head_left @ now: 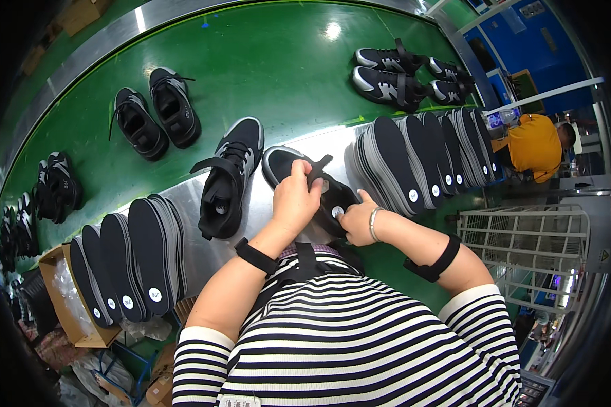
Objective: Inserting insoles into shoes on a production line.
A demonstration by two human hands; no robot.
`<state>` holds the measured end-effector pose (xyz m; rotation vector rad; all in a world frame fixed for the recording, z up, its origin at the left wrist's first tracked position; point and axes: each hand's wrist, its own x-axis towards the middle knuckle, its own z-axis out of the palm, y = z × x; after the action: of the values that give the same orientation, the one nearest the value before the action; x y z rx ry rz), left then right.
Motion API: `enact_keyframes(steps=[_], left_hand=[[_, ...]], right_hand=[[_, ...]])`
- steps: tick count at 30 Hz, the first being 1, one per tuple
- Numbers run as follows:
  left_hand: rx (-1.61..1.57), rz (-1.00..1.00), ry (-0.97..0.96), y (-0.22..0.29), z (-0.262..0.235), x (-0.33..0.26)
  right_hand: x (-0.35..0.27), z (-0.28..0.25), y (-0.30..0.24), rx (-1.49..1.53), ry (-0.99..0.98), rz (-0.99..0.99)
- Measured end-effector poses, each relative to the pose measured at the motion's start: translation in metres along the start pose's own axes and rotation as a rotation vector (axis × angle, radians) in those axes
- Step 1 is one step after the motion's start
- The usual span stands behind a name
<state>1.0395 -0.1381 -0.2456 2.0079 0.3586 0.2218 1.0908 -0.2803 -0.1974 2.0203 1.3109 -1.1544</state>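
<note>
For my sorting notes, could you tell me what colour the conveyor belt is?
The glossy conveyor belt is green, clearest in the head view.

Both my forearms reach forward, elbows bent, black band on each. My left hand (295, 197) is raised, fingers curled in a pinch. My right hand (356, 220) sits lower, braceleted wrist bent, fingers tucked.

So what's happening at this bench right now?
A person in a striped top works on a black low-top shoe on the metal ledge. The left hand pulls up its strap; the right hand presses a black insole with a round white sticker inside. Stacks of black insoles stand alongside, more shoes on the green belt.
</note>
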Motion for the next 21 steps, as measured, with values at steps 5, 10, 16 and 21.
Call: enact_keyframes(steps=[5, 10, 16, 21], left_hand=[[-0.006, -0.032, 0.012, 0.002, 0.001, 0.001], [0.037, -0.031, -0.023, 0.001, 0.002, 0.002], [-0.018, -0.058, -0.087, 0.014, -0.006, 0.000], [0.112, 0.206, 0.076, 0.019, -0.072, -0.015]], right_hand=[[0.003, 0.003, 0.005, 0.147, 0.137, -0.046], [-0.004, -0.002, 0.006, 0.242, 0.033, -0.019], [0.001, 0.004, 0.006, 0.298, 0.332, -0.085], [0.002, 0.007, 0.010, 0.322, 0.201, 0.056]])
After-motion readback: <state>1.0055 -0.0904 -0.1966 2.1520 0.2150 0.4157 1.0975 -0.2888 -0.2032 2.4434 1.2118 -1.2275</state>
